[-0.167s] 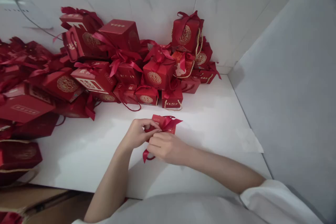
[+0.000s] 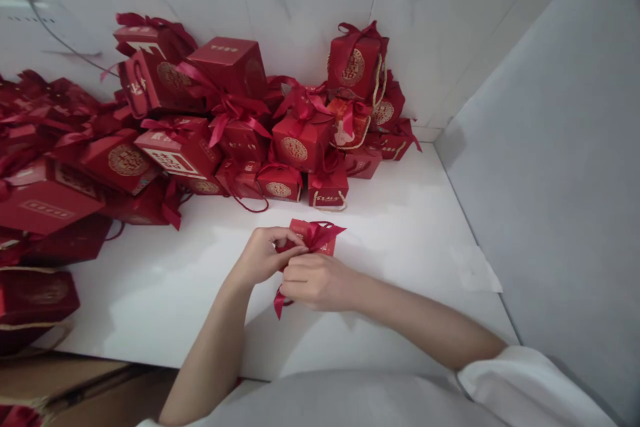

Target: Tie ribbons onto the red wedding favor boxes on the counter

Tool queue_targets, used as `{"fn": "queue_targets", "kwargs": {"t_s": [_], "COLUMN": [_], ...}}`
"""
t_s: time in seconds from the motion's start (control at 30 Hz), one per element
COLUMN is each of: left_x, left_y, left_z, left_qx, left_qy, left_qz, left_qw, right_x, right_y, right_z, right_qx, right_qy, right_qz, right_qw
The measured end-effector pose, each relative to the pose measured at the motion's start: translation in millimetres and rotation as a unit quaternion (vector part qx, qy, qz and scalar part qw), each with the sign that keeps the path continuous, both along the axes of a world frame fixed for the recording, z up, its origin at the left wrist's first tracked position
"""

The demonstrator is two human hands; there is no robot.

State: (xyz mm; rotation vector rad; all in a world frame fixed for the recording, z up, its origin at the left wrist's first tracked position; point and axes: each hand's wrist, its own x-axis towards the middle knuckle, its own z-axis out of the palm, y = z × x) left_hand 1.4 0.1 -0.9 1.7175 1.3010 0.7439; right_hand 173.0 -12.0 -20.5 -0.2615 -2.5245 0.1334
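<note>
A small red box (image 2: 329, 246) rests on the white table near its middle, partly covered by my hands. Across its top runs a dark pink ribbon (image 2: 323, 235), with one loose tail pointing right and another end hanging below my right hand. My left hand (image 2: 267, 255) comes from the left, its thumb and index finger pinched on the ribbon at the knot. Just beside it, my right hand (image 2: 316, 282) is closed, fingers curled round the lower part of the ribbon. The knot itself is mostly hidden by the fingers.
Behind, a heap of red gift boxes (image 2: 300, 147) with ribbons and cord handles leans toward the marbled wall. More boxes (image 2: 45, 193) are piled at the left. A grey panel (image 2: 550, 167) borders the white table (image 2: 410, 233) on the right. Below the left edge is a cardboard box (image 2: 55, 377).
My right hand has shifted slightly up and right. The ribbon end below it hangs a little lower, and the right-hand tail has moved slightly.
</note>
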Motion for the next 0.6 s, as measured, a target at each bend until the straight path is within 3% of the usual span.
{"fn": "queue_targets", "kwargs": {"t_s": [0.2, 0.33, 0.43, 0.5, 0.6], "left_x": [0, -4, -9, -11, -9], "left_y": [1, 2, 4, 6, 7], "left_z": [-2.0, -5.1, -7.6, -9.1, -11.6], "left_qx": [0.024, 0.052, 0.043, 0.021, 0.005], "left_qy": [-0.001, -0.071, -0.186, -0.246, -0.266], "left_qz": [-0.015, 0.007, 0.037, 0.050, 0.065], "left_qw": [1.000, 0.996, 0.981, 0.968, 0.962], "right_x": [3, 27, 63, 92, 137], "right_y": [0, -8, -24, -41, -77], "right_z": [4.1, 27.1, 48.7, 59.0, 63.7], "right_qx": [-0.029, -0.074, -0.152, -0.258, -0.440], "right_qy": [-0.034, -0.017, 0.012, 0.035, 0.064], "right_qz": [-0.020, 0.002, -0.037, -0.095, -0.184], "right_qw": [0.999, 0.997, 0.988, 0.961, 0.877]}}
